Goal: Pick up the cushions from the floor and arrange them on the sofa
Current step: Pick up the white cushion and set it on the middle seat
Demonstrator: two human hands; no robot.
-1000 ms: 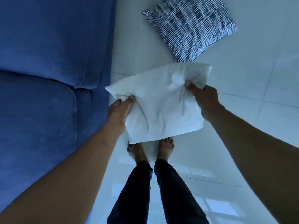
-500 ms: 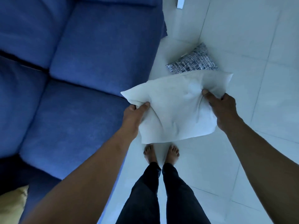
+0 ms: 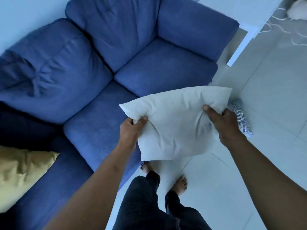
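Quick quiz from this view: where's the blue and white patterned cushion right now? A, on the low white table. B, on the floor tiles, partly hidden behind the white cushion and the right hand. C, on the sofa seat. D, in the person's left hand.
B: the patterned cushion lies on the floor, peeking out past the white cushion and the right hand; the left hand grips only the white one.

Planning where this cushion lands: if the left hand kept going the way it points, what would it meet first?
Likely the blue sofa's right seat cushion. The left hand, gripping the white cushion, points up and away over the sofa front; depth is uncertain from one view.
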